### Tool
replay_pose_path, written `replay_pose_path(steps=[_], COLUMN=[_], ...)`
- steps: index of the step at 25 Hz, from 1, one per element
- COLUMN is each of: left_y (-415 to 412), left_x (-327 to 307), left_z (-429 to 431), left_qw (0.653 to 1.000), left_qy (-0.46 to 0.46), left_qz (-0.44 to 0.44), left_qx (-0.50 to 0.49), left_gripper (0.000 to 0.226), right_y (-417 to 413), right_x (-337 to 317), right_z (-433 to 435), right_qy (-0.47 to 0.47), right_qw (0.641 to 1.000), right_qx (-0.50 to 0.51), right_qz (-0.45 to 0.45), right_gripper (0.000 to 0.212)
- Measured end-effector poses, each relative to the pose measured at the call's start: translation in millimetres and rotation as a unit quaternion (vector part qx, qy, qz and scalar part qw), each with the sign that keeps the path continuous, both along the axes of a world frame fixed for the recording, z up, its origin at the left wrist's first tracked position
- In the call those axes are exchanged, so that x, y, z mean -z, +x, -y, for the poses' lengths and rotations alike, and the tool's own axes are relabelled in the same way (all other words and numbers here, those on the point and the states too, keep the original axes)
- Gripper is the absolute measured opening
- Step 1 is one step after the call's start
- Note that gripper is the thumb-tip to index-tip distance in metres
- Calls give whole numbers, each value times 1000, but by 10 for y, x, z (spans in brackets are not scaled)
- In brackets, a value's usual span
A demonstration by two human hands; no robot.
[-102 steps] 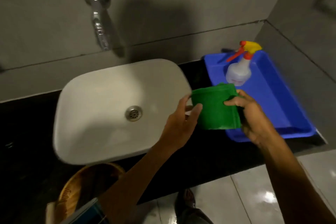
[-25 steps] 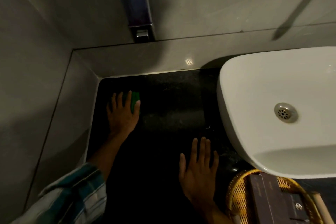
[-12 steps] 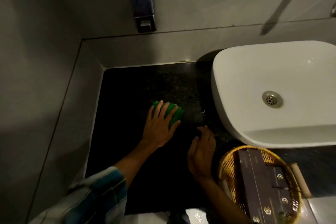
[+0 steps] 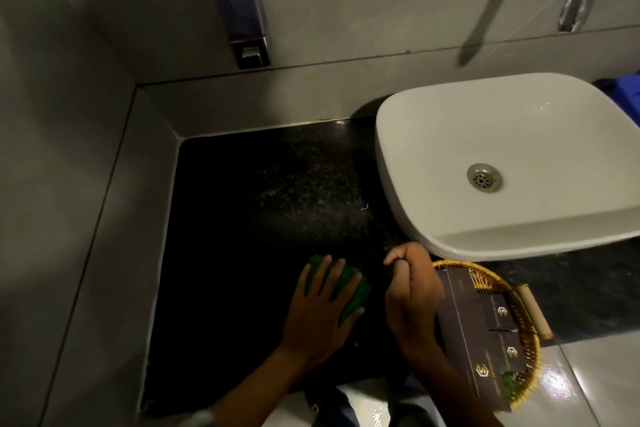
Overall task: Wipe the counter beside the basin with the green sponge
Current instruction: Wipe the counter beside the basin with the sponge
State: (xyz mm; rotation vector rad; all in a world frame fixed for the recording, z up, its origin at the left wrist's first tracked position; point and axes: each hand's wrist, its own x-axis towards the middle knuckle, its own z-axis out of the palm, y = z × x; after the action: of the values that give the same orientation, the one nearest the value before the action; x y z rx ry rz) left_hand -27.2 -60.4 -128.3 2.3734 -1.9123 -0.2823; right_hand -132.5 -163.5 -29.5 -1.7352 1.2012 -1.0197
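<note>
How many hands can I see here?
2: the left hand presses the green sponge on the counter; the right hand is curled beside the basket. None seems hidden.

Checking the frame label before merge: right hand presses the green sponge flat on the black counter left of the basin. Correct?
Not quite. It is the left hand that presses the green sponge flat on the black counter left of the basin; the right hand is curled beside it, off the sponge. The head view shows it.

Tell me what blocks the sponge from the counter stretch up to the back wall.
Nothing visible does. The left hand presses the green sponge on the counter; the right hand is beside it, not ahead.
</note>
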Motion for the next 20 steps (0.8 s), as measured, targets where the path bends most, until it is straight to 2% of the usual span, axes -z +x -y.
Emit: replay_pose_path(steps=[3, 5, 7, 9, 11, 13, 16, 18, 20], left_y=[26, 123, 241, 273, 189, 26, -166, -137, -66], left_x=[-59, -107, -128, -139, -134, -95, -7, 31, -5], left_z=[695, 1078, 1336, 1409, 1230, 869, 308, 361, 726], left_qw=[999, 1000, 999, 998, 999, 999, 999, 998, 999], left_qy=[-2, 0, 35, 47, 22, -13, -9, -15, -21], left_qz=[-17, -2, 18, 28, 15, -7, -31, -31, -10], left_qx=[36, 22, -7, -20, -47, -45, 20, 55, 36], left_gripper=[52, 57, 62, 63, 61, 58, 59, 58, 55], right_y=[-282, -533, -788, -948, -940, -865, -844, -944, -1042], right_x=[-290, -551, -784, -930, -963, -890, -716, -654, -609], right_z=[99, 233, 392, 507, 508, 439, 350, 400, 430], right_qy=[-5, -59, -145, -209, -236, -225, -183, -155, -142], right_qw=[998, 993, 985, 956, 932, 928, 945, 956, 953], right_qx=[47, 79, 90, 78, 41, 7, 6, 16, 20], right_qz=[49, 63, -27, -189, -274, -296, -269, -247, -268], right_gripper=[26, 22, 19, 38, 46, 49, 47, 46, 46])
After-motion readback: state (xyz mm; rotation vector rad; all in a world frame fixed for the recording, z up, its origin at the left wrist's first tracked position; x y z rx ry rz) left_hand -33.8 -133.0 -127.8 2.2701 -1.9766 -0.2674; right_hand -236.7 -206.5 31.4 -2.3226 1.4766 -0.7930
